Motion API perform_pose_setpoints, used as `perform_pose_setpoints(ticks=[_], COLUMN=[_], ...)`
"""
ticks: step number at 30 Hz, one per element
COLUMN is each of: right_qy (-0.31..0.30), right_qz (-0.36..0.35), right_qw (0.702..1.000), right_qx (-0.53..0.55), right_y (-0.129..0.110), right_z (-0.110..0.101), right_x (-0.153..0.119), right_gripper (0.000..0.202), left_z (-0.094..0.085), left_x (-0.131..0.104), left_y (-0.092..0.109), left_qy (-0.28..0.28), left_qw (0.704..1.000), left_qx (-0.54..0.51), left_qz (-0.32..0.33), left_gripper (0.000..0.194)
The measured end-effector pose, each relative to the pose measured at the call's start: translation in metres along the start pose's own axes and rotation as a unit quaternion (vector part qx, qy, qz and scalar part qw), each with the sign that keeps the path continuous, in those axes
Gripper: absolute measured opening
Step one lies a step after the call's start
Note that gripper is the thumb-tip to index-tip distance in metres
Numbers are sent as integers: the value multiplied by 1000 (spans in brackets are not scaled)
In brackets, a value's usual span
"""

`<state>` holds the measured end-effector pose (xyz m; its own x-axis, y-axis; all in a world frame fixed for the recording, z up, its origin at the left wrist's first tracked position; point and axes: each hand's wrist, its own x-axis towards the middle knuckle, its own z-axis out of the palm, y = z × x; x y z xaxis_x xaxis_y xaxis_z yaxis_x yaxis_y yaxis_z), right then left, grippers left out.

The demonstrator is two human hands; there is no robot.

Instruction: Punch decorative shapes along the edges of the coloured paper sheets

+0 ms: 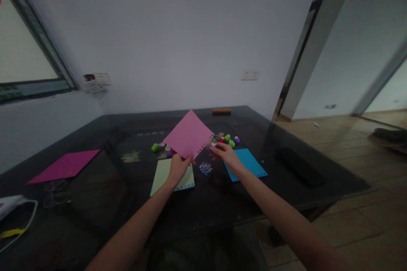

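My left hand grips the lower corner of a pink sheet, which is raised and has a row of marks or holes along its right edge. My right hand pinches a small purple piece with an eye beside that edge. Below my left hand lies a pale green pad with a punched edge. A blue sheet lies partly under my right forearm. Between the hands is a little pile of pink and blue bits. Green and purple eyed pieces sit left of the pink sheet.
More eyed pieces are behind my right hand. On the dark table are a magenta sheet at left, a black case at right and an orange-brown block at the back. A white cable lies front left.
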<state>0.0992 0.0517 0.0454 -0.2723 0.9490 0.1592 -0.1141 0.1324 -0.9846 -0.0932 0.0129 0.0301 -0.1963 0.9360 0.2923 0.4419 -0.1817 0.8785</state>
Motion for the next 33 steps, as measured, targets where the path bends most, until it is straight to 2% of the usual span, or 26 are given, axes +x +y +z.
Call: perform_pose_setpoints(ticks=[3, 6, 8, 10, 12, 15, 20, 26, 30, 33], right_qy=[36, 56, 72, 103, 108, 106, 113, 116, 112, 115], right_qz=[-14, -16, -17, -25, -12, 8, 25, 10, -10, -38], right_qw=[997, 978, 948, 904, 871, 841, 797, 757, 747, 759], right_qx=[-66, -199, -310, -415, -480, -531, -593, -643, -655, -640], right_y=[-4, -1, 8, 18, 27, 33, 29, 30, 29, 24], right_z=[-20, -43, -58, -69, -77, -78, -70, -67, -67, -67], right_x=[18, 40, 53, 62, 67, 68, 63, 61, 62, 60], right_gripper=[32, 28, 24, 25, 25, 28, 30, 33, 27, 26], left_z=[0, 0, 0, 0, 0, 0, 1, 3, 4, 4], left_x=[0, 0, -1, -1, -1, -2, -3, -2, -4, -4], left_y=[0, -1, -1, -1, 0, 0, -1, -4, -1, 2], left_qy=[0, -8, -12, -11, -9, -8, -7, -24, -22, -17], left_qw=[1000, 1000, 1000, 1000, 1000, 1000, 1000, 1000, 1000, 1000], left_qx=[2, -2, -3, -2, -1, -7, -1, 18, 18, 1], left_qz=[3, 9, 6, 3, 4, 6, -4, 8, 12, 12], left_gripper=[31, 32, 31, 31, 31, 30, 28, 30, 30, 27])
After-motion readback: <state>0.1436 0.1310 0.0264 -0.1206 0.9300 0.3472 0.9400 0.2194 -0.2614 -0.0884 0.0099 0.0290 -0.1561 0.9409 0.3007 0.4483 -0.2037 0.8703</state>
